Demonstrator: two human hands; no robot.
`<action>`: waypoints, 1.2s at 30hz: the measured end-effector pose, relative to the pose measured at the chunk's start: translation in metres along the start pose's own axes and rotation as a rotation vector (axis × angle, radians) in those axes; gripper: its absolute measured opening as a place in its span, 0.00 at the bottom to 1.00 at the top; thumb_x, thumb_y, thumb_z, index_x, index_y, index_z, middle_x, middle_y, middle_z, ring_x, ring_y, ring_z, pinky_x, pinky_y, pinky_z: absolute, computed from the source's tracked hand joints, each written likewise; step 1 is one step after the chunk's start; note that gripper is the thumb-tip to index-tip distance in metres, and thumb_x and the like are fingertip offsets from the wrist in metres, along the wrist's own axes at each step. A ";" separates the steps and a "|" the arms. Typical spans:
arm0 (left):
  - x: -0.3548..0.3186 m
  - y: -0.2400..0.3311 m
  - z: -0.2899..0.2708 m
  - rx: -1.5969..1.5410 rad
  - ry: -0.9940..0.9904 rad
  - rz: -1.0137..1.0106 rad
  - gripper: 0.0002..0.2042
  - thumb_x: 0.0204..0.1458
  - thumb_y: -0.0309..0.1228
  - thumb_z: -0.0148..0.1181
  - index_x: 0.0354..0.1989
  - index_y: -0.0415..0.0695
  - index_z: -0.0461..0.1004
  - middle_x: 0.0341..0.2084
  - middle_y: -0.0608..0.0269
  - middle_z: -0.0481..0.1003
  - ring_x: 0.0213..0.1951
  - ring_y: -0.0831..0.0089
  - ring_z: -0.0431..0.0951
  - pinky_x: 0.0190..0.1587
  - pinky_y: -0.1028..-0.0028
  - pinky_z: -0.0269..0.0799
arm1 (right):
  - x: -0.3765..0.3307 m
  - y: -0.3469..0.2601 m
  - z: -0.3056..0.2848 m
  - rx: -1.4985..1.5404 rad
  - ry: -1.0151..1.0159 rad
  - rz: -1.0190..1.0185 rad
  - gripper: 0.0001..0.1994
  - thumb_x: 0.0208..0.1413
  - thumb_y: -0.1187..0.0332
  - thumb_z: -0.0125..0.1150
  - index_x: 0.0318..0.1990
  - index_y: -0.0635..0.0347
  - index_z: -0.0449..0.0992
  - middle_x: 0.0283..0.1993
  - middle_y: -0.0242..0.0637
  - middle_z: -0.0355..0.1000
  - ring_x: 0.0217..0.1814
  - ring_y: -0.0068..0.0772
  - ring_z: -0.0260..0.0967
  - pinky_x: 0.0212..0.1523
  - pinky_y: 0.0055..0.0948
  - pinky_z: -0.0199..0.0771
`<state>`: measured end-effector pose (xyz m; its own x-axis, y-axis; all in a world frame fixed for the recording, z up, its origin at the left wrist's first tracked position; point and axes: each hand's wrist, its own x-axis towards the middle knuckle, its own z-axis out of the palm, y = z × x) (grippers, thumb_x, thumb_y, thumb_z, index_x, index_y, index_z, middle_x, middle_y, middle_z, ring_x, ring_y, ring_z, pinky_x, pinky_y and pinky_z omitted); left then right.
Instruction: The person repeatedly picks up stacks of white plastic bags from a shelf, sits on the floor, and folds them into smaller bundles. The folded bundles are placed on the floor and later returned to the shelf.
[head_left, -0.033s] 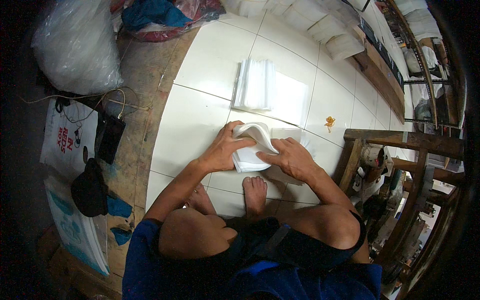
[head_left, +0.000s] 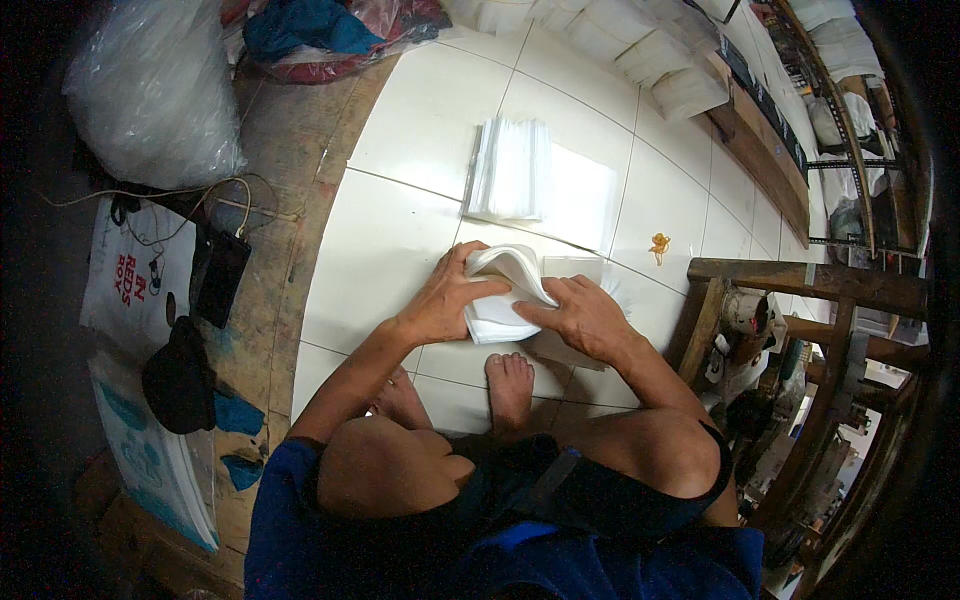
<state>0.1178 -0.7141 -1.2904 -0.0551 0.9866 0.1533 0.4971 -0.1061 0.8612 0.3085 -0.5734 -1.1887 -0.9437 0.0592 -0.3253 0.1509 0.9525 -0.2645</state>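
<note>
A stack of thin white sheets, perhaps plastic bags, is bent upward into a curved fold between my two hands. My left hand grips its left side, fingers over the far edge and thumb across the inner face. On the right side, my right hand pinches the stack, its thumb inside the fold. Beyond my hands lies another pile of translucent white sheets on the tiles, with a flat sheet at its right. A pale flat packet shows partly behind my right hand.
A few orange-yellow rubber bands lie on the tiled floor to the right. Nearer is a wooden frame. Along the left, a wooden platform holds a black cap, a phone with a cable and a large plastic bundle.
</note>
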 end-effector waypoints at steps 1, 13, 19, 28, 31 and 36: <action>0.002 -0.002 -0.003 0.060 0.004 0.075 0.21 0.37 0.30 0.71 0.45 0.52 0.78 0.58 0.48 0.58 0.60 0.49 0.59 0.63 0.58 0.59 | 0.001 0.003 0.002 0.001 0.035 0.007 0.22 0.50 0.74 0.56 0.54 0.42 0.71 0.40 0.39 0.67 0.38 0.39 0.69 0.41 0.37 0.68; -0.008 -0.031 0.010 -0.035 0.195 -0.036 0.18 0.36 0.20 0.66 0.39 0.46 0.79 0.48 0.53 0.68 0.54 0.54 0.67 0.55 0.60 0.66 | -0.006 0.014 0.012 -0.034 0.283 0.113 0.14 0.49 0.71 0.62 0.43 0.52 0.69 0.35 0.38 0.69 0.33 0.42 0.70 0.36 0.39 0.70; -0.008 -0.037 0.020 -0.008 0.360 0.107 0.26 0.35 0.18 0.66 0.48 0.42 0.71 0.51 0.51 0.65 0.48 0.55 0.72 0.49 0.62 0.71 | -0.008 0.018 0.020 -0.066 0.268 0.111 0.11 0.49 0.72 0.60 0.39 0.54 0.67 0.32 0.38 0.69 0.29 0.42 0.69 0.32 0.37 0.69; 0.000 -0.040 -0.006 -0.383 0.061 -0.074 0.51 0.36 0.22 0.71 0.69 0.44 0.44 0.59 0.57 0.63 0.44 0.67 0.71 0.45 0.67 0.71 | -0.008 0.021 0.022 0.042 0.280 0.075 0.14 0.50 0.72 0.62 0.42 0.57 0.66 0.32 0.40 0.72 0.30 0.44 0.71 0.34 0.39 0.71; 0.011 -0.032 -0.018 -0.221 -0.040 -0.036 0.36 0.39 0.21 0.68 0.62 0.46 0.63 0.51 0.63 0.72 0.42 0.66 0.69 0.46 0.66 0.69 | -0.008 0.017 0.019 0.099 0.244 0.230 0.19 0.48 0.70 0.66 0.47 0.59 0.66 0.34 0.42 0.74 0.34 0.46 0.73 0.36 0.40 0.72; 0.012 -0.035 -0.003 -0.087 0.092 0.041 0.25 0.37 0.15 0.63 0.49 0.45 0.75 0.46 0.57 0.77 0.52 0.56 0.71 0.57 0.60 0.66 | -0.012 0.013 0.003 0.089 0.268 0.315 0.20 0.46 0.69 0.67 0.46 0.58 0.66 0.33 0.45 0.76 0.34 0.50 0.74 0.36 0.44 0.73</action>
<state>0.0974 -0.6986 -1.3170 -0.1169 0.9662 0.2299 0.4243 -0.1607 0.8912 0.3228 -0.5625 -1.1913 -0.8889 0.4301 -0.1581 0.4579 0.8468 -0.2708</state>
